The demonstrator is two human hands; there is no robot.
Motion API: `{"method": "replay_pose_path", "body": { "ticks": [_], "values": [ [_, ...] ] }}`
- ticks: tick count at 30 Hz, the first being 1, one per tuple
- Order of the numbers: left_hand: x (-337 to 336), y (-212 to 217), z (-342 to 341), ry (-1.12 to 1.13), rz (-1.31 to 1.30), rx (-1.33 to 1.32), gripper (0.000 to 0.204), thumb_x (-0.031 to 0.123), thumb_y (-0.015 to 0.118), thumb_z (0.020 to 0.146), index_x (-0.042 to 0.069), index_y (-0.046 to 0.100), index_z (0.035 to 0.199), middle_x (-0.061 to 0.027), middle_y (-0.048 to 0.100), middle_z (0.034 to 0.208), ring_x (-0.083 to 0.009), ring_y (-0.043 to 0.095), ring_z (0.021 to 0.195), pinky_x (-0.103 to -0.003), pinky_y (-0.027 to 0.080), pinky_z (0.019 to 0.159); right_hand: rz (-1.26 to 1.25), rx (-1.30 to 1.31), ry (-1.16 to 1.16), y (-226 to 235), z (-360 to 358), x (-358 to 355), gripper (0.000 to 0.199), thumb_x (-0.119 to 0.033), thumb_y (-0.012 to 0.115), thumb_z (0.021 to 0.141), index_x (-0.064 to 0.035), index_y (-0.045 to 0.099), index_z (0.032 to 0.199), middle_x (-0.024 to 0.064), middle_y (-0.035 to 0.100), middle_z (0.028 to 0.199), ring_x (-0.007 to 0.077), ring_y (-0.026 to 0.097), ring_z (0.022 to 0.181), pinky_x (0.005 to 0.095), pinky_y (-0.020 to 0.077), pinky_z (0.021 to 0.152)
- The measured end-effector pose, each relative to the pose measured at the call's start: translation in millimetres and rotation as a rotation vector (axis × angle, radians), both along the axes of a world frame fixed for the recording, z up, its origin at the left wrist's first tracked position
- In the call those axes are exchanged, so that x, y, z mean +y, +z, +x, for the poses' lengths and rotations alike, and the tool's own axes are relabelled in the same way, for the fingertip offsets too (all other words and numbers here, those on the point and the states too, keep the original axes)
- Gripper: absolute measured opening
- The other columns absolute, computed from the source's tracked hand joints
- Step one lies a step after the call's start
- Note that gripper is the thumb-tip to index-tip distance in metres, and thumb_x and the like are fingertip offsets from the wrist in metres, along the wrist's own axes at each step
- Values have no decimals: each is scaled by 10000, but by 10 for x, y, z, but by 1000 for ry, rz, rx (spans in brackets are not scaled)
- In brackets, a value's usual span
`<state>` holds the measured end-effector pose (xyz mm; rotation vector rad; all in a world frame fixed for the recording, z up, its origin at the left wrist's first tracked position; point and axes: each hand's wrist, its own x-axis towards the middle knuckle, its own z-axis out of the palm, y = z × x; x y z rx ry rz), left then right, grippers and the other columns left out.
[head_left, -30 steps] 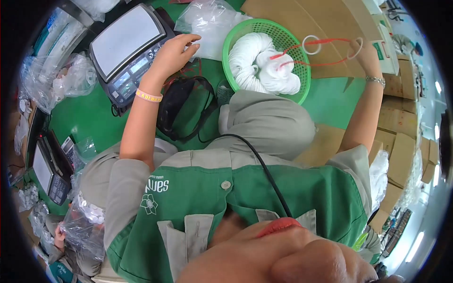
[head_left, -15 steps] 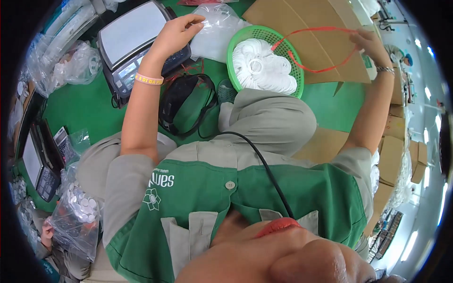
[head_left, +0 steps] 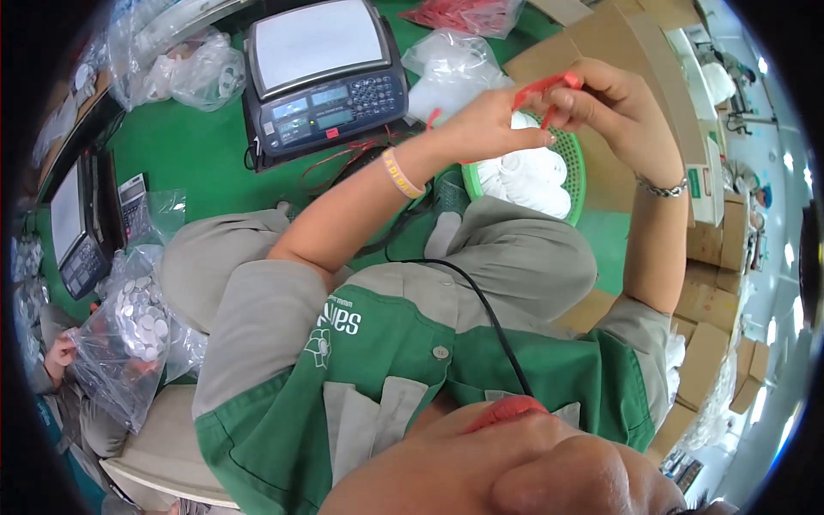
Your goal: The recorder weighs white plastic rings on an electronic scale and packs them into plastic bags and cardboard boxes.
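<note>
The left hand (head_left: 493, 129) and right hand (head_left: 633, 120) are pinching their grips closed on a red string (head_left: 547, 85) between them. White rings (head_left: 528, 178) are sitting in a green basket (head_left: 577, 176) below the grips. The string (part of it is hiding) is already being held, but the work is looking unfinished.

Floor (head_left: 202, 154): plain green
Bench (head_left: 167, 451): pale beige, at the lower left
Lights (head_left: 756, 402): bright white tubes, far right
Boxes (head_left: 705, 365): brown cardboard, stacked along the right
</note>
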<state>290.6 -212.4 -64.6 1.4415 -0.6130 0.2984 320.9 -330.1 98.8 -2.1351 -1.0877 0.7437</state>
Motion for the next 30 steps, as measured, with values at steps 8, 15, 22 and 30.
{"method": "replay_pose_path", "body": {
  "ticks": [8, 15, 22, 30],
  "values": [
    [356, -19, 292, 56, -1215, 473, 130, 176, 483, 865, 70, 533, 924, 36, 392, 547, -46, 303, 398, -196, 239, 358, 214, 661, -84, -1444, 205, 203, 666, -106, 623, 748, -29, 264, 1304, 87, 497, 1109, 158, 512, 976, 301, 394, 868],
    [1053, -640, 507, 784, 719, 205, 152, 183, 479, 797, 147, 591, 893, -117, 603, 803, -343, 576, 761, -428, 460, 628, 374, 717, -390, -1408, 585, 407, 439, -78, 517, 828, -95, 341, 1230, -25, 430, 640, 53, 383, 520, 217, 338, 460],
    [768, -805, 660, 203, 882, 513, 167, 165, 519, 724, 88, 642, 807, -152, 610, 745, -323, 591, 743, -421, 467, 639, -298, -329, 273, -1910, 1054, 336, 200, -150, 528, 821, -27, 530, 978, 181, 573, 797, 340, 551, 708, 391, 439, 662],
    [900, -1461, 1840, -33, 30, 631, 450, 302, 508, 850, 56, 438, 1221, -138, 489, 1178, -204, 458, 1091, -305, 353, 916, -77, 65, -160, -2616, 2126, -207, 166, -143, 472, 845, -9, 523, 929, 129, 551, 832, 223, 537, 771, 320, 423, 678]
  ]
}}
